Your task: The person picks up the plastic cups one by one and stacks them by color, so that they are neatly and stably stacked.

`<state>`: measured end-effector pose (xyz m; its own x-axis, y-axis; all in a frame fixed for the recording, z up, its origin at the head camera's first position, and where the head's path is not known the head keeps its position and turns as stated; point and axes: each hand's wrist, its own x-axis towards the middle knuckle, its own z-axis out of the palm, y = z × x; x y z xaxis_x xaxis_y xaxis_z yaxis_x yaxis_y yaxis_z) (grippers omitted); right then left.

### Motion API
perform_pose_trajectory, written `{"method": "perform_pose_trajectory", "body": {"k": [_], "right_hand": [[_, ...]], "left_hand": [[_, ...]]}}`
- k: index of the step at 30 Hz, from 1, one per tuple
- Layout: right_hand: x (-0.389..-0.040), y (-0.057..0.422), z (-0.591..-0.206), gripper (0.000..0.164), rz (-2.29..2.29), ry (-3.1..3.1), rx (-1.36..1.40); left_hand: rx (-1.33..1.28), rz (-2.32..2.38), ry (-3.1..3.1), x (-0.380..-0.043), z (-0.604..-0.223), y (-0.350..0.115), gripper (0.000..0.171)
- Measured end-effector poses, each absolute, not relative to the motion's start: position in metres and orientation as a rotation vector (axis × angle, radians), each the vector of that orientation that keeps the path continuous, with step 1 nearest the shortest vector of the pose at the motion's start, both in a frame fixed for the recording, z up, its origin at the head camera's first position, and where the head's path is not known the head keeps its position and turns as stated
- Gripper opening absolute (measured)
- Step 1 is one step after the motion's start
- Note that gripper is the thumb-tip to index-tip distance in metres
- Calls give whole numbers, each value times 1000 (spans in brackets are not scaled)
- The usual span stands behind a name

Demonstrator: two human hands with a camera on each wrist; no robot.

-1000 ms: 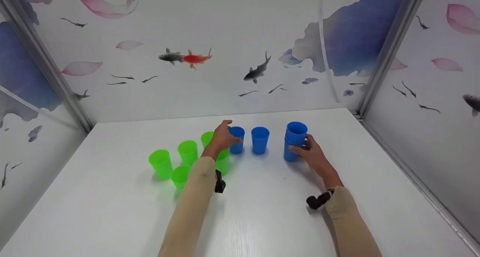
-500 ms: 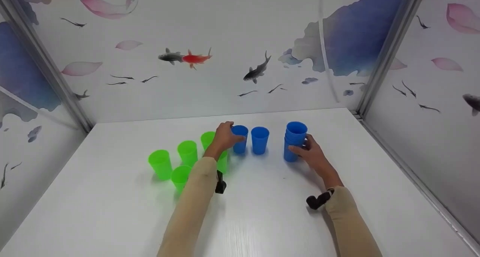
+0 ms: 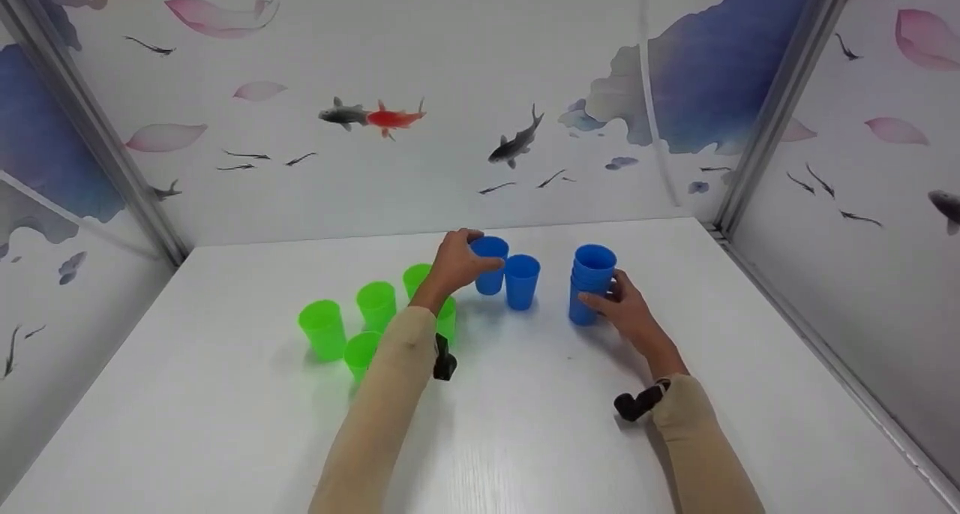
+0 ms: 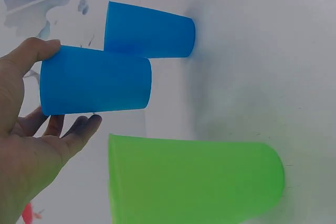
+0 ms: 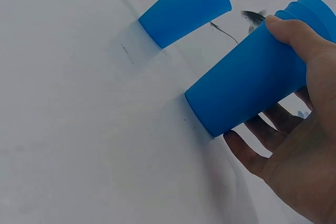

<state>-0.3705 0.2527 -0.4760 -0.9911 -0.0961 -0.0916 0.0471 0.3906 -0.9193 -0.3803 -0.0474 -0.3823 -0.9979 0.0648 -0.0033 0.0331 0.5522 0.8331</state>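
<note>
My left hand (image 3: 456,265) pinches a blue cup (image 4: 97,81) near its rim, thumb on one side and fingers on the other. In the left wrist view this cup is upright and raised off the table, just beside a second blue cup (image 3: 522,283) that stands on the table. Over on the right, my right hand (image 3: 631,313) grips a stack of nested blue cups (image 5: 252,72), thumb high on the side and fingers curled behind. The stack stands on the table, several rims showing at its top.
Several green cups stand left of the blue ones, among them one at the far left (image 3: 322,332) and one near my left forearm (image 4: 194,177). My left arm partly hides some of them. A printed wall (image 3: 450,191) borders the back of the white table (image 3: 525,424).
My left hand has closed on the blue cup, lifted it and carried it right, towards the standing blue cup. My right hand and the stack have stayed in place.
</note>
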Motion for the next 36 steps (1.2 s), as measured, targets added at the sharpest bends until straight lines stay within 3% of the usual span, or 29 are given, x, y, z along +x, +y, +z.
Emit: {"method": "perform_pose_trajectory", "body": {"k": [20,36], "right_hand": [[-369,253,-474,109,-1654,2508,-30],[-370,253,-475,114,-1648,2506,-7]], "left_hand": [[177,1577,2713,-372,-341,-29,73],[420,1605,2738,-359,-304,24,70]]}}
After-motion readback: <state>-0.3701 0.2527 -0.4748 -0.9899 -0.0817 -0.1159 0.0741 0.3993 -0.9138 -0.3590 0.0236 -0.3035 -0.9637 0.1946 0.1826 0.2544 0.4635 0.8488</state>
